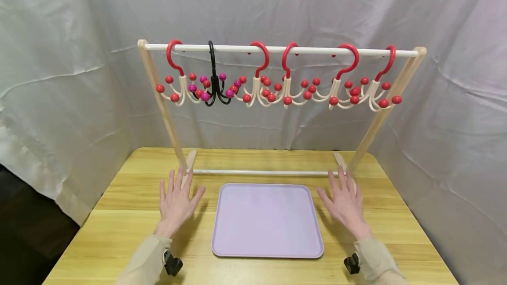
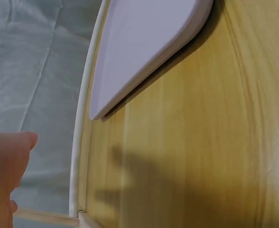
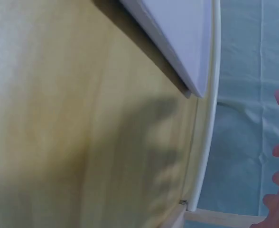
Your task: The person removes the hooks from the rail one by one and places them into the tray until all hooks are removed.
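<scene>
The lilac tray (image 1: 268, 221) lies between left hand (image 1: 176, 204) and right hand (image 1: 346, 205).

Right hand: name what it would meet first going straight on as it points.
Probably the thin white lower rod of the pale wooden rack; the right hand hovers at a height hard to judge and might pass above, toward the grey cloth curtain.

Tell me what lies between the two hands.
In the head view, a lilac rectangular tray lies on the wood-grain tabletop between the left hand and right hand; just beyond it runs the rack's white lower bar.
</scene>
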The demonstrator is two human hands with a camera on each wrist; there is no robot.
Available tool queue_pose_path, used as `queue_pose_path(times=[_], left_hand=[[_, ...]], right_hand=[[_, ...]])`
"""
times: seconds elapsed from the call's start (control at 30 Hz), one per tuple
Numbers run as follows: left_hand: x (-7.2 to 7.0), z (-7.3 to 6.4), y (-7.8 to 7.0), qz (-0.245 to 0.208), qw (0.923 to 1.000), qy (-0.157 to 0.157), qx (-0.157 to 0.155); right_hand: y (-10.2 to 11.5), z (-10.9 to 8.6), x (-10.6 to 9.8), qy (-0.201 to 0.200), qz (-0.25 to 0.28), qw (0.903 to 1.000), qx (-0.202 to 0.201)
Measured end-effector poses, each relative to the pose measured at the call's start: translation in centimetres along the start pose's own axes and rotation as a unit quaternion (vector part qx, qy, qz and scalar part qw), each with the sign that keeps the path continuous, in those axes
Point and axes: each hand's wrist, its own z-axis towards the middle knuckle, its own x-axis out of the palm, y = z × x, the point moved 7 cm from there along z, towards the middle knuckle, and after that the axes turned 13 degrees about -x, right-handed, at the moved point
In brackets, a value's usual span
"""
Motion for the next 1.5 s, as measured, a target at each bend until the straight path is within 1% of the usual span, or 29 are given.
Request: queue_pose_path(times=[0.17, 0.33, 0.43, 0.57, 0.67, 0.8, 0.87, 0.93, 1.03, 1.1, 1.17, 1.3, 1.4, 1.5], left_hand=[[-1.4, 0.3, -0.3, 0.000, 0.9997, -0.021, 0.009], [-2.7, 0.8, -0.6, -0.002, 0.9997, -0.024, 0.011], [-3.5, 1.1, -0.8, 0.003, 0.9995, -0.027, 0.013], [-4.7, 1.5, -1.0, 0.006, 0.9992, -0.036, 0.017], [-5.9, 1.9, -1.5, -0.004, 0.9986, -0.049, 0.019], [-8.0, 2.4, -2.2, -0.019, 0.9967, -0.074, 0.028], [-9.1, 2.8, -2.4, -0.028, 0.9950, -0.091, 0.031], [-10.3, 3.1, -2.5, -0.046, 0.9920, -0.114, 0.031], [-12.1, 3.7, -2.5, -0.092, 0.9837, -0.152, 0.029], [-13.2, 4.0, -2.5, -0.134, 0.9747, -0.177, 0.028], [-14.0, 4.3, -2.5, -0.175, 0.9649, -0.194, 0.026], [-15.1, 4.9, -2.4, -0.254, 0.9424, -0.217, 0.009], [-15.8, 5.4, -2.2, -0.303, 0.9249, -0.230, -0.007], [-16.3, 6.0, -2.1, -0.332, 0.9132, -0.235, -0.019]], right_hand=[[0.0, 0.8, -1.4, -0.003, -0.001, 1.0000, -0.005], [0.1, 1.7, -3.4, -0.023, -0.003, 0.9996, -0.013], [0.4, 2.2, -4.8, -0.045, -0.008, 0.9986, -0.029], [0.6, 3.0, -6.4, -0.052, -0.014, 0.9977, -0.041], [0.6, 3.5, -7.6, -0.052, -0.025, 0.9973, -0.045], [0.8, 4.3, -9.4, -0.076, -0.040, 0.9948, -0.055], [1.1, 4.7, -10.3, -0.087, -0.040, 0.9938, -0.057], [1.3, 5.2, -11.3, -0.099, -0.037, 0.9926, -0.059], [1.7, 5.8, -12.7, -0.115, -0.037, 0.9908, -0.062], [2.0, 6.1, -13.7, -0.129, -0.039, 0.9889, -0.063], [2.3, 6.4, -14.7, -0.146, -0.041, 0.9864, -0.062], [2.7, 6.7, -16.3, -0.186, -0.031, 0.9804, -0.058], [3.0, 7.0, -17.4, -0.224, -0.016, 0.9723, -0.064], [3.4, 7.2, -18.4, -0.262, 0.003, 0.9616, -0.082]])
